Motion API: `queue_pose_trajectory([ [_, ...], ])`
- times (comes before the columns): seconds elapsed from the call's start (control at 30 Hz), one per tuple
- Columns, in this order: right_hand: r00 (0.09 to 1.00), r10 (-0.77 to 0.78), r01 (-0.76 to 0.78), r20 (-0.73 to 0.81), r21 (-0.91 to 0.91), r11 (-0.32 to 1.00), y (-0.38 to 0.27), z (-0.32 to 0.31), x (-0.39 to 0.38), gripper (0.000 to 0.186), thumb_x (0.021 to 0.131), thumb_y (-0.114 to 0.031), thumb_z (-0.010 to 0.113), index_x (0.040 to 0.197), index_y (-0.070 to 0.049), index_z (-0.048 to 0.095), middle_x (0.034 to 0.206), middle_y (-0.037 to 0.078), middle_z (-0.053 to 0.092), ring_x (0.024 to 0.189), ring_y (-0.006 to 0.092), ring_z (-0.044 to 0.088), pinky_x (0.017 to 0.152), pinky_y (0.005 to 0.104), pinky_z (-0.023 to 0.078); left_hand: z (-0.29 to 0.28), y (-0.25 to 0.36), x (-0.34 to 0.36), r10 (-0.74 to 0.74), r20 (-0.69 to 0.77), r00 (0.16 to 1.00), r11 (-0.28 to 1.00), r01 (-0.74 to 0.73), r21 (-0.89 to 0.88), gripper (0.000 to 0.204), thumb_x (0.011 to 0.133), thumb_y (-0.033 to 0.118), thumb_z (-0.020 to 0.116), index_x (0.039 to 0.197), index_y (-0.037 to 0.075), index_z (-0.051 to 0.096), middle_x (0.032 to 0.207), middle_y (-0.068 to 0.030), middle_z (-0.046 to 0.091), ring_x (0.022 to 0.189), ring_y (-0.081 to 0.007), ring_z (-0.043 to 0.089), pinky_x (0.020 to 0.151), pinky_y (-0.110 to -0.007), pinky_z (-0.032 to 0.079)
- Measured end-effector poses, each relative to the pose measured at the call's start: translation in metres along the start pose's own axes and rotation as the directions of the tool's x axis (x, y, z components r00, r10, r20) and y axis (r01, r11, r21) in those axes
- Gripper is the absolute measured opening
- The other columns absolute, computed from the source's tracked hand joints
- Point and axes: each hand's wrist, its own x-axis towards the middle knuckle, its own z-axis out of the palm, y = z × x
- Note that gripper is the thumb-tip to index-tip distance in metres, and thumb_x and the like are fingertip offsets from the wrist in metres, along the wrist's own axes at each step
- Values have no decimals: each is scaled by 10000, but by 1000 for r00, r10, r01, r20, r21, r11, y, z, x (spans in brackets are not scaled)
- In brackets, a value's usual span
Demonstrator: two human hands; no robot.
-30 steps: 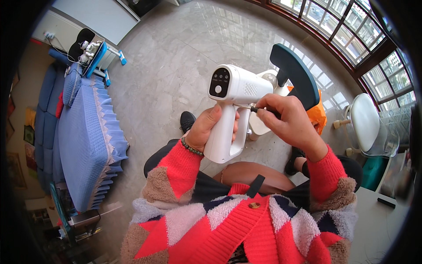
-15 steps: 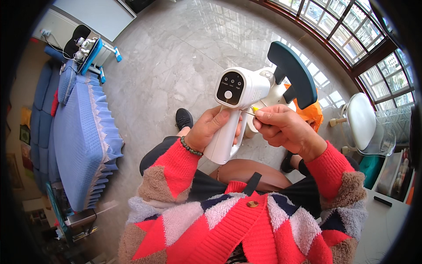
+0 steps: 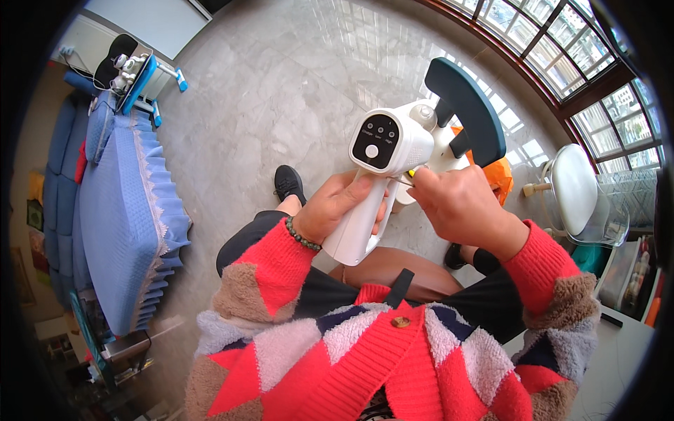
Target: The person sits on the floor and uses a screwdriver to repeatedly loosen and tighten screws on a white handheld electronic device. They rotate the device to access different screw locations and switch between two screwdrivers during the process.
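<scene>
My left hand (image 3: pixel 335 207) is wrapped round the handle of a white pistol-shaped handheld device (image 3: pixel 382 165). The device stands tilted over my lap, its black panel with a round white button turned up toward me. Close beside its neck, my right hand (image 3: pixel 467 210) is closed, thumb and forefinger pinching a thin metal rod (image 3: pixel 403 182) like a screwdriver shaft. The rod points at the device where handle and head join; whether its tip touches I cannot tell. A small yellow part shows by my fingertips. Whatever handle the rod has is hidden in my right hand.
Beyond the device stands a white object with a dark curved panel (image 3: pixel 467 112), an orange bag (image 3: pixel 500 179) behind it. A bed with blue quilted cover (image 3: pixel 123 224) lies left, a small blue-framed stand (image 3: pixel 144 84) near it. A white-seated chair (image 3: pixel 574 189) is at right.
My right hand has turned, its back now more upward, and its knuckles have risen beside the device. The left hand still grips the handle. The whole view has shifted slightly.
</scene>
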Motion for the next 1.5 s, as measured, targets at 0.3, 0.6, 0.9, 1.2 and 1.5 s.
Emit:
queue_pose_trajectory([
  [0.3,852,347,-422,392,906,12,-9,15,-13,231,955,-232,527,854,-36,596,522,-29,366,421,87,326,404,257,265,8,1,0,55,-32,998,985,-48,168,449,975,429,495,1146,14,518,856,-79,615,703,-141,617,642,-264,504],
  [0.6,782,20,-475,623,617,-628,-45,26,-82,279,987,-231,489,805,-31,556,520,-53,316,408,58,218,394,240,171,43,-40,-45,378,74,923,672,-328,663,468,931,359,573,1236,11,504,969,-189,643,869,-330,651,752,-365,489],
  [0.9,996,-69,78,-62,150,986,-81,44,-110,157,835,-112,561,707,-74,479,547,46,493,454,179,491,415,302,380,72,-81,-92,160,-99,982,889,-100,447,436,949,437,533,1040,11,553,815,-79,626,734,-177,623,670,-312,481],
  [1.2,887,377,-307,266,950,53,-94,52,-103,216,941,-219,586,935,-6,616,593,-21,469,521,98,469,455,294,378,82,-89,-94,-7,-154,988,1000,10,20,478,995,451,423,1144,2,487,848,-94,587,709,-148,595,644,-267,485],
  [1.5,654,136,-569,744,603,-560,-92,31,-116,340,1010,-292,460,875,-22,617,518,-73,283,428,34,195,389,226,156,81,-90,-96,27,-121,992,999,-25,23,512,975,488,450,1151,8,491,864,-101,587,707,-159,599,643,-279,492],
])
